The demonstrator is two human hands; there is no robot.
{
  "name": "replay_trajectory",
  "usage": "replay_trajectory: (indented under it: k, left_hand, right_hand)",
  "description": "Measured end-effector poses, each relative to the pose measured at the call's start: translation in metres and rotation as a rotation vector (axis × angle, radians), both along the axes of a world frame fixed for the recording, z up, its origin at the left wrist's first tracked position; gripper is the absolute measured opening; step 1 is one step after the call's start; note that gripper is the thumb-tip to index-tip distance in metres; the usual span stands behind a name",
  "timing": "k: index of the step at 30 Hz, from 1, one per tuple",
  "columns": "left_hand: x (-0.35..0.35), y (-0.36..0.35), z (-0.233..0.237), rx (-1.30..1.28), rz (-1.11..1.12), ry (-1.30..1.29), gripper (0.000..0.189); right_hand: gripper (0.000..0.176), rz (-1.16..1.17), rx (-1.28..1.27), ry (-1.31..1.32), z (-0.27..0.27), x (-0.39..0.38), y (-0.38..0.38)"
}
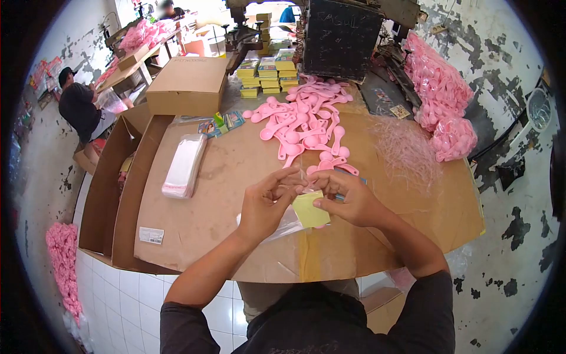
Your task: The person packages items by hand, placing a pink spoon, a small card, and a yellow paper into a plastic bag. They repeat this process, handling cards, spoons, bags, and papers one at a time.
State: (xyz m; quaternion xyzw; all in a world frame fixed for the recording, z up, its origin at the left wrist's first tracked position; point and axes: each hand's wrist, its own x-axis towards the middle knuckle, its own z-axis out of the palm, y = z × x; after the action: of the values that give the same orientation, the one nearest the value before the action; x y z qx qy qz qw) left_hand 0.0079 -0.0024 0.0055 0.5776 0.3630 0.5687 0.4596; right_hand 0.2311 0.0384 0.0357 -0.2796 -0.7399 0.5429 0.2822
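My left hand is closed with its fingertips pinching a clear plastic bag that trails down over the cardboard. My right hand is closed on a pale yellow card, its thumb on the card's face. The card overlaps the bag, and both hands meet near its top edge. Just beyond my fingers lies a heap of pink plastic spoons with round ends. Part of a blue card shows by my right hand. To the left is a stack of clear plastic bags.
Cardboard covers the table. Card stacks and a closed carton stand at the back. An open carton adjoins the left edge. Pink bundles and plastic strips lie right. A person sits far left.
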Motion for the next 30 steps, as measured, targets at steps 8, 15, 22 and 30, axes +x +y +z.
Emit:
replay_trajectory:
  k: [8,15,22,30]
  left_hand:
    - [0.004,0.002,0.009,-0.072,-0.013,-0.183,0.041]
    - [-0.004,0.005,-0.005,-0.227,-0.141,0.084,0.027]
    - [-0.001,0.005,-0.005,-0.203,-0.05,0.004,0.025]
    - [-0.004,0.003,0.01,-0.187,-0.056,-0.053,0.028]
  right_hand:
    - [0.039,-0.034,-0.115,0.182,-0.011,0.003,0.004]
    - [0.026,-0.049,-0.113,0.166,-0.013,0.007,0.004]
    - [0.025,-0.068,-0.118,0.134,-0.01,0.007,0.0]
    - [0.025,-0.042,-0.137,0.124,-0.008,0.008,0.001]
